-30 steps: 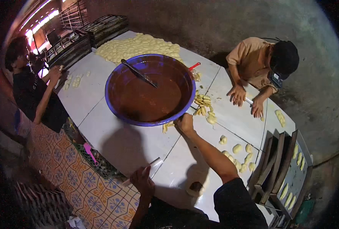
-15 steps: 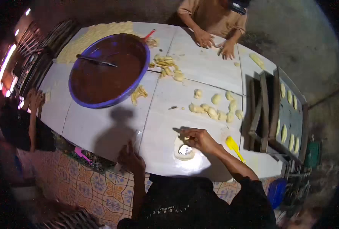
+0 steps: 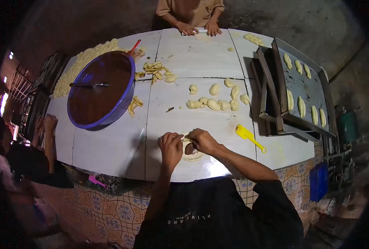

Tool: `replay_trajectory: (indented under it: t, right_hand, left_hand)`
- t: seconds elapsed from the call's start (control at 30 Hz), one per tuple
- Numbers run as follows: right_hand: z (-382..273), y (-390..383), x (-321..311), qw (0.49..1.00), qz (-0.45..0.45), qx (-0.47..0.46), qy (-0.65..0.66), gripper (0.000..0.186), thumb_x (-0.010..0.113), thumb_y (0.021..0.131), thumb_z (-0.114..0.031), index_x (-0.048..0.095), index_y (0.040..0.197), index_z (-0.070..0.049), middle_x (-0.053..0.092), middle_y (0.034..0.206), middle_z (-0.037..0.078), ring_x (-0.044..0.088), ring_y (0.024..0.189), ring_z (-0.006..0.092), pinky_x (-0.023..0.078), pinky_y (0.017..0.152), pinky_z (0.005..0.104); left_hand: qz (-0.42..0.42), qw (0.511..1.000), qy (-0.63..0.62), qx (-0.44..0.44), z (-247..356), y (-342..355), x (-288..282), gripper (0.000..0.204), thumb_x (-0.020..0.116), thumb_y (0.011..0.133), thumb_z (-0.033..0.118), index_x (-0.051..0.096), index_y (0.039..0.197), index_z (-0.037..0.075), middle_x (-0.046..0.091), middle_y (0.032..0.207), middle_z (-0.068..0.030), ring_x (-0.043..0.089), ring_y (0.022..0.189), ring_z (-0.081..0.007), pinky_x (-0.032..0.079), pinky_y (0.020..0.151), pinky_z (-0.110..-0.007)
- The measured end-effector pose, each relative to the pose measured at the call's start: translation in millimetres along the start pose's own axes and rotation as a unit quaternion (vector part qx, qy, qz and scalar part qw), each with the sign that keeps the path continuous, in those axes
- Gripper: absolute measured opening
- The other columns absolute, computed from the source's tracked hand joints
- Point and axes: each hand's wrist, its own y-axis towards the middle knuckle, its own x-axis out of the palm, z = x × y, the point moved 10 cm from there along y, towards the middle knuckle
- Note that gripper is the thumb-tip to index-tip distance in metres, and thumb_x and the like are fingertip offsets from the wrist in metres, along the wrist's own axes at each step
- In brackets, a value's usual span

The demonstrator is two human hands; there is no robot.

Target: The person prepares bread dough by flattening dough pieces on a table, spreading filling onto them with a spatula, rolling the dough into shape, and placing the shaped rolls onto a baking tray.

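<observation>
- At the far left edge, another person's arm [image 3: 48, 137] is seen by the side of the white table [image 3: 109, 145].
- A big blue bowl [image 3: 124, 97] is set on the left part of the table. It is filled with brown chocolate, and a dark spoon [image 3: 89, 85] is laid across it.
- Behind the bowl, a wide pile of pale dough bits [image 3: 82, 62] is spread out, and a red handle [image 3: 133, 46] is poked up at the bowl's rim.
- Near the front edge, in the middle, a flat round piece of dough [image 3: 191, 155] is laid on the table with a brown blob on top.
- The left hand [image 3: 171, 147] is bent over the left side of the dough, with its fingertips pressed on the edge. It is partly curled, and nothing is lifted by it.
- The right hand [image 3: 203, 141] is curled over the top of the dough, and the edge is pinched by its fingers.
- Past the hands, a bunch of shaped dough rolls [image 3: 215, 101] is laid out.
- A yellow scraper [image 3: 248, 137] is laid just to the right of the right hand.
- At the right, metal trays [image 3: 302, 85] are stacked, with long rolls lined up on the top one.
- At the far side, two hands of another person [image 3: 199, 29] are pressed on the table.
</observation>
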Motion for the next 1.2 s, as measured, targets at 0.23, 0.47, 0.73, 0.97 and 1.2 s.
replay_trajectory:
  t: [0.23,0.47,0.73,0.97,1.2]
  right_hand:
    - [-11,-16,5,0.998,-0.056,0.002,0.012,0.025,0.068,0.080,0.002,0.073,0.104,-0.001,0.070,0.095,0.018,0.068,0.090,0.0382,0.056,0.080,0.0434]
    - [-29,-36,-27,0.999,0.036,-0.021,0.002,0.035,0.067,0.080,0.001,0.072,0.115,-0.003,0.069,0.111,0.017,0.066,0.104,0.0354,0.055,0.092,0.0410]
    - [-17,-28,11,0.999,-0.044,0.006,-0.009,0.020,0.069,0.080,-0.004,0.074,0.099,-0.001,0.069,0.090,0.015,0.064,0.088,0.0363,0.053,0.081,0.0440]
    - [-46,-75,-13,0.998,0.044,-0.023,-0.043,0.021,0.076,0.078,-0.006,0.074,0.099,-0.003,0.066,0.093,0.012,0.062,0.093,0.0339,0.054,0.083,0.0432]
    - [-17,-55,-19,0.984,0.167,0.058,0.016,0.018,0.069,0.081,-0.001,0.073,0.099,-0.002,0.065,0.098,0.015,0.060,0.093,0.0343,0.053,0.082,0.0437]
  left_hand:
    - [0.007,1.000,0.008,-0.024,4,-27,5,0.011,0.073,0.077,0.010,0.075,0.087,0.012,0.060,0.112,-0.0070,0.053,0.117,-0.0278,0.030,0.102,-0.051]
    - [0.008,0.999,0.027,-0.027,14,-45,-11,0.025,0.071,0.084,0.010,0.072,0.109,0.011,0.058,0.117,-0.0098,0.051,0.120,-0.0335,0.032,0.104,-0.051]
    - [0.014,1.000,-0.002,-0.010,3,-31,-1,0.021,0.070,0.084,0.006,0.075,0.103,0.012,0.060,0.120,-0.0093,0.051,0.120,-0.0318,0.034,0.104,-0.049]
    - [-0.055,0.994,-0.023,0.087,38,-50,-7,0.021,0.076,0.074,0.009,0.071,0.095,0.010,0.056,0.120,-0.0132,0.049,0.123,-0.0387,0.036,0.104,-0.055]
    - [0.033,0.998,-0.054,0.019,17,-27,7,0.016,0.069,0.075,-0.001,0.065,0.089,0.006,0.057,0.118,-0.0137,0.051,0.118,-0.0386,0.038,0.103,-0.052]
